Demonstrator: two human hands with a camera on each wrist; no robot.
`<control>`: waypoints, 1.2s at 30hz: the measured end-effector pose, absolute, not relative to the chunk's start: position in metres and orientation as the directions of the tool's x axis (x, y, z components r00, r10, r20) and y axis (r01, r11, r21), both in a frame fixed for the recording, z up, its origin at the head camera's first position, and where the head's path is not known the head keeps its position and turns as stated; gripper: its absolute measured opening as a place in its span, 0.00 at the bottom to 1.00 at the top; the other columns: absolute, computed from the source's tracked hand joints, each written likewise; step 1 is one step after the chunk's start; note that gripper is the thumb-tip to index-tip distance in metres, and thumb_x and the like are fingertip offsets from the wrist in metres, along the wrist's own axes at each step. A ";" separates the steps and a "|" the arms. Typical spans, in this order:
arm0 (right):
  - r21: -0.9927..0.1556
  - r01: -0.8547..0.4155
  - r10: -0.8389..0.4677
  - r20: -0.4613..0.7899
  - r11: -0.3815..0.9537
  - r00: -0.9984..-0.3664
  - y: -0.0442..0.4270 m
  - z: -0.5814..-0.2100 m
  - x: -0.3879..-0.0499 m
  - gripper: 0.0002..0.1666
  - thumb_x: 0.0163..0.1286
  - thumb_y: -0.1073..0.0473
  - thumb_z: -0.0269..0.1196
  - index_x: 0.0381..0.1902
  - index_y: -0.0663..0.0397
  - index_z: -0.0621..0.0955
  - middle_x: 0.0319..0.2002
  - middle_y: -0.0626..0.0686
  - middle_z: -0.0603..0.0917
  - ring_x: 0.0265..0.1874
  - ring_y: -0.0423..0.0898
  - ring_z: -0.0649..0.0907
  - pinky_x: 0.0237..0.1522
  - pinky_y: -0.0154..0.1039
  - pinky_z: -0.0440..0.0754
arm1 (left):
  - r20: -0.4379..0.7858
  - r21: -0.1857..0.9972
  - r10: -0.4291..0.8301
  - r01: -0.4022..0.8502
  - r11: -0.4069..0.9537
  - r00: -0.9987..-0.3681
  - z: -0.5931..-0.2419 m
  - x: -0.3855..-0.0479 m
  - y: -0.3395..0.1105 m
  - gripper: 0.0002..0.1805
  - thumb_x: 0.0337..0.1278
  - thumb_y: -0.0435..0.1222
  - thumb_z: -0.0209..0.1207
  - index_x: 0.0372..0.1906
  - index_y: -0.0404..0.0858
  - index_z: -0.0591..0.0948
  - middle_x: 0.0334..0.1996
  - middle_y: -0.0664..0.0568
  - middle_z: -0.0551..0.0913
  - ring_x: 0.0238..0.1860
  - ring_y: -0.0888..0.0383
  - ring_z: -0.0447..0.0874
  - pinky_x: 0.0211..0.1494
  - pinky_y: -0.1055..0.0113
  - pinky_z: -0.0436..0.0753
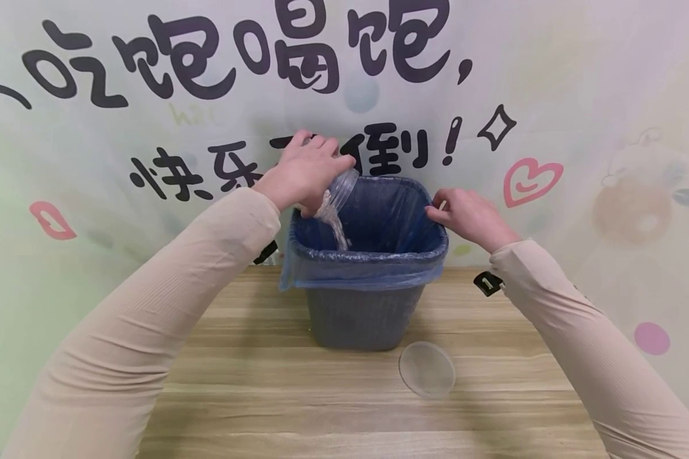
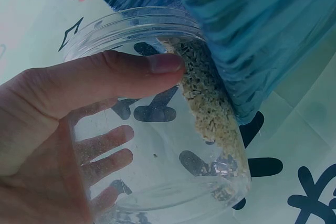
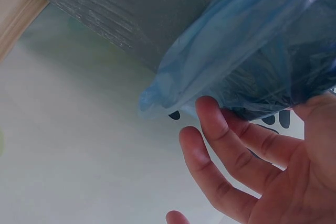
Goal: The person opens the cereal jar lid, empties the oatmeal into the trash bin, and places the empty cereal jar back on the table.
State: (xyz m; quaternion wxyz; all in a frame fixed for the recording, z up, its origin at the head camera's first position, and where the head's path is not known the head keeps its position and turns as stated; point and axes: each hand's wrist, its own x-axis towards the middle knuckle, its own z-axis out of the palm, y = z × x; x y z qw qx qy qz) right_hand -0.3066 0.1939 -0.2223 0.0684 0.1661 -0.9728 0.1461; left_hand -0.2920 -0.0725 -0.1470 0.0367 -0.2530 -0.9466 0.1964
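Observation:
My left hand (image 1: pixel 307 169) grips a clear plastic jar (image 2: pixel 157 166), its thumb across the near wall and its fingers round the far side. The jar is tipped over the left rim of a grey trash bin (image 1: pixel 362 319). Beige and dark grainy flakes (image 2: pixel 202 95) lie along the jar's lower wall, and a stream of them falls into the bin in the head view. A blue plastic bag (image 1: pixel 367 274) lines the bin and folds over its rim. At the right rim, my right hand (image 1: pixel 467 213) pinches the bag-covered edge between thumb and fingers.
A round translucent lid (image 1: pixel 427 370) lies flat on the wood-grain table (image 1: pixel 298 408), just in front of the bin to the right. Close behind the bin hangs a pale printed backdrop (image 1: pixel 597 76) with large black characters.

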 end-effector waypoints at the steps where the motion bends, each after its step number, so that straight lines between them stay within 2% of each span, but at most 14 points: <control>1: -0.261 -0.343 -0.303 0.182 0.902 -0.935 0.194 -0.222 -0.307 0.21 0.70 0.51 0.57 0.45 0.66 0.80 0.38 0.64 0.84 0.37 0.58 0.82 0.38 0.56 0.79 | -0.028 -0.390 0.494 0.465 0.795 -0.869 -0.147 -0.292 -0.073 0.55 0.29 0.33 0.76 0.71 0.46 0.62 0.62 0.43 0.63 0.64 0.44 0.58 0.69 0.47 0.47; 36: -0.243 -0.355 -0.314 0.194 0.903 -0.930 0.193 -0.222 -0.307 0.20 0.70 0.52 0.58 0.45 0.66 0.80 0.37 0.64 0.84 0.35 0.57 0.83 0.37 0.55 0.79 | -0.037 -0.419 0.495 0.463 0.781 -0.868 -0.149 -0.294 -0.070 0.52 0.29 0.31 0.74 0.69 0.46 0.63 0.61 0.42 0.63 0.63 0.43 0.59 0.69 0.47 0.48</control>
